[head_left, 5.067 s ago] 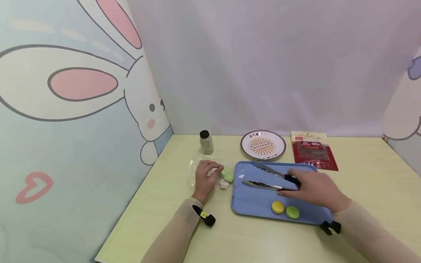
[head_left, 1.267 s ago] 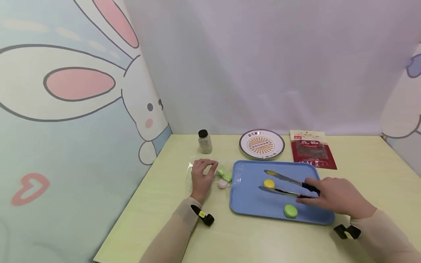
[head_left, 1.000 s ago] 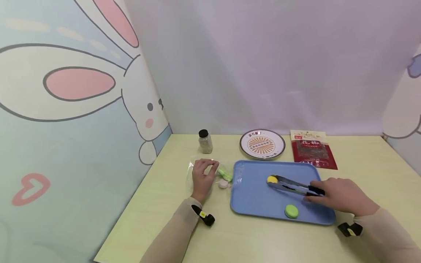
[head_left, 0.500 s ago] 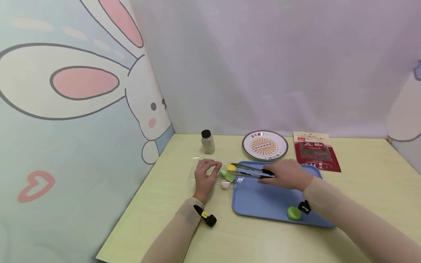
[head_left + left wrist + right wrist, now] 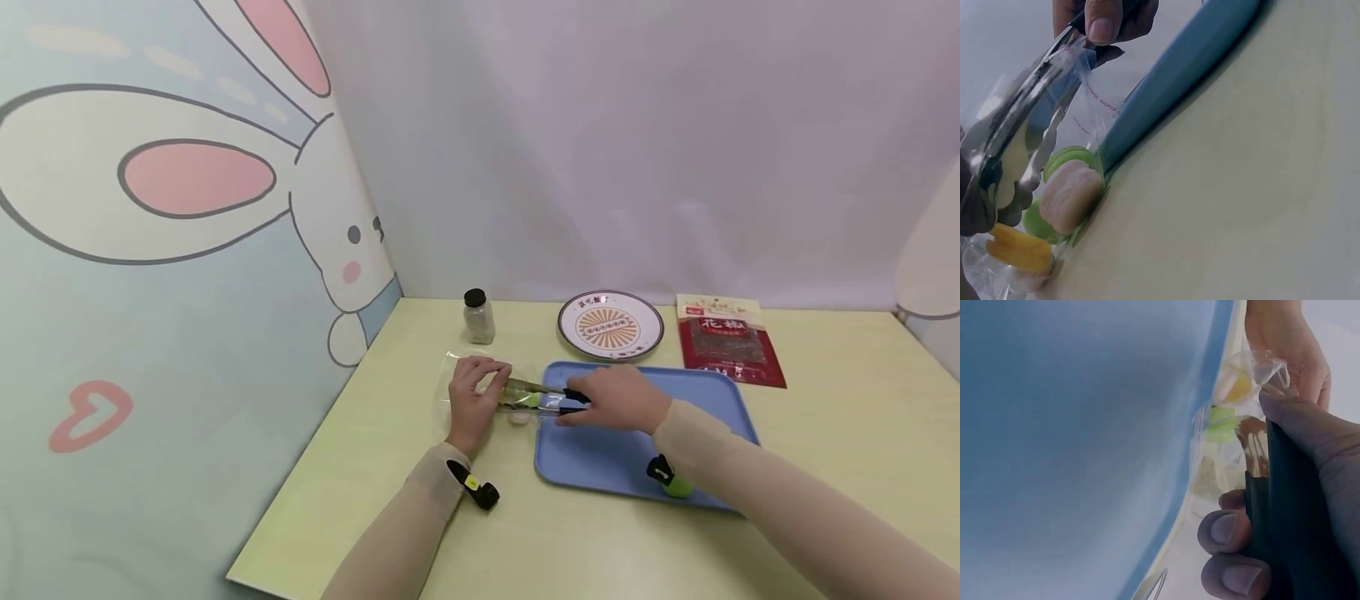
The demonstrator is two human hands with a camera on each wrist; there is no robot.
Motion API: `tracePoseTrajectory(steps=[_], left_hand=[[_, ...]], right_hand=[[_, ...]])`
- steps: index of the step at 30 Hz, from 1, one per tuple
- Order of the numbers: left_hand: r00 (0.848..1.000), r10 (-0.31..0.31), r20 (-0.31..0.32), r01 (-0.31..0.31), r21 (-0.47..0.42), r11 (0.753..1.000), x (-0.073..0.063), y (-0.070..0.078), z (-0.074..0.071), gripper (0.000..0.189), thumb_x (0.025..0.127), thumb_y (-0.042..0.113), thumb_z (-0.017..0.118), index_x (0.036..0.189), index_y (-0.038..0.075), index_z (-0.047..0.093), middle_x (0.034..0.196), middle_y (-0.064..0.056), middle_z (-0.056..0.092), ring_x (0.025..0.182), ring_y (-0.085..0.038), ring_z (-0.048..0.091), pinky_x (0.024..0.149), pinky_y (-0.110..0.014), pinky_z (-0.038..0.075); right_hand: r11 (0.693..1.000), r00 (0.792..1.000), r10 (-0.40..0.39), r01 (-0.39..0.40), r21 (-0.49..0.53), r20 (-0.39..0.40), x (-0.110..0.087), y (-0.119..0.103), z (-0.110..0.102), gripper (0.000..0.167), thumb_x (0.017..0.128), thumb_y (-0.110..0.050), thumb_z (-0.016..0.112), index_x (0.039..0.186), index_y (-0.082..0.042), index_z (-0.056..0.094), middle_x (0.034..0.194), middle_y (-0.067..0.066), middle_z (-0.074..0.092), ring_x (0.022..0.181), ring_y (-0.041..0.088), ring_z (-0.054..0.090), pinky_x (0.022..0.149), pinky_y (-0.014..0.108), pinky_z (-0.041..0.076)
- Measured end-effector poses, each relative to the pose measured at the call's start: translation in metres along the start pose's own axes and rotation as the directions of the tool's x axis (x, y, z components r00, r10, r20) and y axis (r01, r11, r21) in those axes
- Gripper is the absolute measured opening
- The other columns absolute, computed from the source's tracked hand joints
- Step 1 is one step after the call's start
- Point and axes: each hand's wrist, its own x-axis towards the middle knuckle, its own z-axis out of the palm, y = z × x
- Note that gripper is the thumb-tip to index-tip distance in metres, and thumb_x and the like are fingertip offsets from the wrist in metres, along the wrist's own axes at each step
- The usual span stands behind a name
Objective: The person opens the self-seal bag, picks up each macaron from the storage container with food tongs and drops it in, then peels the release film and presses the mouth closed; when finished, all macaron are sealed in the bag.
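Pale curtain (image 5: 600, 167) behind, rabbit-printed panel (image 5: 225, 333) along the left side, light yellow table (image 5: 330, 500) below. Back row on the table, left to right: black-lidded jar (image 5: 480, 321), upright; white plate (image 5: 610, 327) with an orange ray pattern; red packet (image 5: 729, 342), lying flat just beyond the far right part of the blue tray (image 5: 600, 462). Clear bag (image 5: 452, 367) lies left of the tray, its right-hand part lapping over the tray's rim. Left hand (image 5: 474, 400) pinches the bag at its upper side between thumb and fingers. Right hand (image 5: 618, 398) grasps the tongs (image 5: 1019, 112) by their black handles above the tray's left half; the metal arms reach leftward into the bag, standing somewhat apart. Left wrist view: yellow macaron (image 5: 1019, 249) sits in the bag just beside the tong tips; contact between them cannot be told. Pink macaron (image 5: 1071, 195) sits near it, with green macaron surfaces (image 5: 1069, 155) showing on two sides of it; count of green ones in the bag unclear. One more green macaron (image 5: 678, 487) rests on the tray near its front edge. Obstructions: right sleeve (image 5: 780, 492) crosses the tray's right part, the black wrist device (image 5: 660, 471) hides part of that macaron, and the left hand covers much of the bag in the head view.
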Motion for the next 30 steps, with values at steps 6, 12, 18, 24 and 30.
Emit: tracePoseTrajectory(steps=[6, 12, 18, 24, 30], left_hand=[[1.000, -0.015, 0.002, 0.015, 0.000, 1.000, -0.002, 0.000, 0.002, 0.011, 0.078, -0.007, 0.081, 0.085, -0.002, 0.075, 0.083, -0.015, 0.067, 0.084, -0.033, 0.059, 0.079, -0.041, 0.046], [1.000, -0.018, 0.008, 0.018, 0.011, 1.000, -0.001, 0.003, 0.002, 0.011, 0.078, -0.008, 0.081, 0.084, -0.002, 0.075, 0.082, -0.016, 0.067, 0.084, -0.034, 0.059, 0.079, -0.042, 0.045], [1.000, -0.016, -0.003, 0.016, 0.021, 1.000, -0.009, -0.018, 0.008, 0.010, 0.078, -0.005, 0.082, 0.084, 0.000, 0.075, 0.084, -0.015, 0.067, 0.085, -0.034, 0.060, 0.080, -0.042, 0.045], [0.998, -0.056, 0.037, 0.055, 0.039, 0.998, -0.015, -0.033, 0.006, 0.006, 0.083, 0.007, 0.082, 0.087, 0.007, 0.077, 0.088, -0.006, 0.068, 0.090, -0.026, 0.060, 0.085, -0.038, 0.045], [0.990, -0.120, 0.069, 0.118, 0.036, 0.992, -0.014, -0.032, 0.001, 0.006, 0.089, 0.018, 0.079, 0.090, 0.012, 0.079, 0.092, 0.001, 0.068, 0.095, -0.020, 0.059, 0.088, -0.035, 0.045]], right_hand=[[0.996, 0.996, 0.085, -0.085, -0.028, -0.001, -0.021, 0.012, -0.003, 0.067, 0.077, -0.081, 0.062, 0.102, -0.019, 0.065, 0.060, -0.010, 0.048, 0.051, 0.009, 0.045, 0.044, 0.031, 0.032], [0.980, 0.981, 0.192, -0.193, 0.052, 0.019, -0.064, 0.033, -0.016, 0.068, 0.073, -0.081, 0.067, 0.101, -0.020, 0.063, 0.064, -0.009, 0.050, 0.056, 0.011, 0.047, 0.048, 0.029, 0.035], [0.962, 0.964, 0.261, -0.255, 0.093, -0.057, -0.129, 0.057, -0.018, 0.064, 0.070, -0.079, 0.070, 0.102, -0.024, 0.060, 0.066, -0.011, 0.048, 0.057, 0.007, 0.044, 0.049, 0.027, 0.035], [0.957, 0.943, 0.283, -0.266, 0.118, -0.172, -0.201, 0.086, -0.002, 0.065, 0.071, -0.068, 0.079, 0.118, -0.025, 0.064, 0.069, -0.020, 0.046, 0.059, -0.001, 0.041, 0.053, 0.023, 0.034], [0.951, 0.942, 0.310, -0.306, 0.050, -0.130, -0.242, 0.103, -0.002, 0.063, 0.072, -0.069, 0.078, 0.118, -0.027, 0.066, 0.067, -0.024, 0.042, 0.058, -0.004, 0.038, 0.055, 0.023, 0.033]])
